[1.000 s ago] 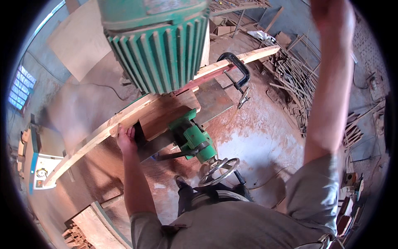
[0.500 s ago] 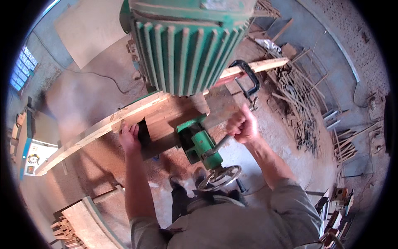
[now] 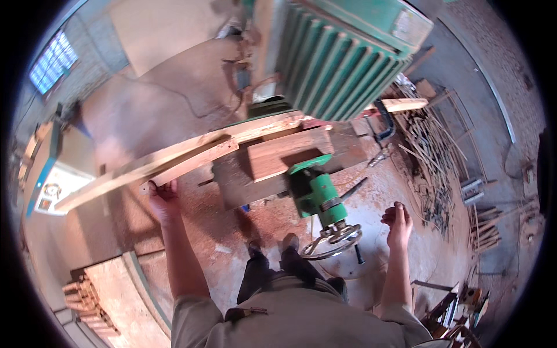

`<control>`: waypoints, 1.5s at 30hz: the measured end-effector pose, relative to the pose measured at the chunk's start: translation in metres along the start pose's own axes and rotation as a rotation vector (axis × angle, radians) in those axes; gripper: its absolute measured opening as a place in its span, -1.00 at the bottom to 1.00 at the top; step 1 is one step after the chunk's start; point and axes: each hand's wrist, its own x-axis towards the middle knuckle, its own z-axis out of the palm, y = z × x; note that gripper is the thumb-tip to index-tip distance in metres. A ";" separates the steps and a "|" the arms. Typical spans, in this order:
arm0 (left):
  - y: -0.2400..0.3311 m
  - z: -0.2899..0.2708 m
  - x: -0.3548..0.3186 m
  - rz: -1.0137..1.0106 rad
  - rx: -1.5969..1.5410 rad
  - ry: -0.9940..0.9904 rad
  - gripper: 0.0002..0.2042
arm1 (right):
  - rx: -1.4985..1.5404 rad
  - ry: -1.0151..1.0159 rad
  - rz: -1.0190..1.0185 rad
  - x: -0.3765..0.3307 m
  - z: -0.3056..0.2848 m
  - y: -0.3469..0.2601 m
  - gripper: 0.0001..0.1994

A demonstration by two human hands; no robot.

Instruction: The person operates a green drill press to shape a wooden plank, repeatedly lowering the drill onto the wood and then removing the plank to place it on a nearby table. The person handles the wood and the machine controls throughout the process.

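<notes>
My left hand [image 3: 165,200] is closed on the near end of a short wooden piece [image 3: 200,161], which tilts up to the right. Its far end lies close to a long pale wooden beam [image 3: 133,168]. On the machine table [image 3: 235,192] a wooden block [image 3: 287,155] sits between the beam and a green clamp [image 3: 325,200] with a metal handwheel [image 3: 331,242]. My right hand [image 3: 399,225] hangs empty to the right of the clamp, fingers loosely bent and apart, away from the clamp's lever [image 3: 355,189].
A ribbed green motor [image 3: 342,64] overhangs the table. A black C-clamp [image 3: 383,122] grips the beam's right end. Scrap sticks [image 3: 432,162] are piled at right. A white and blue cabinet [image 3: 55,188] stands at left, and stacked wood pieces [image 3: 87,304] lie at lower left.
My right hand has left the clamp lever and moved right and down. My left hand has drawn the short wooden piece leftward, away from the block. The view has shifted, too.
</notes>
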 end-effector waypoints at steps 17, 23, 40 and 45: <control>0.075 -0.058 -0.297 0.101 0.222 0.367 -0.71 | -0.805 -1.570 -0.810 -0.225 0.202 0.060 -0.47; 0.082 -0.034 -0.390 0.248 0.581 0.487 -0.55 | -0.626 -1.728 -0.594 -0.292 0.183 0.099 -0.53; 0.230 -0.353 -0.618 0.725 0.667 1.345 -0.84 | -0.845 -1.738 -0.374 -0.358 0.219 0.198 -0.59; 0.316 -0.394 -0.753 0.281 1.018 1.959 -0.79 | -1.051 -1.556 -0.047 -0.380 0.211 0.217 -0.58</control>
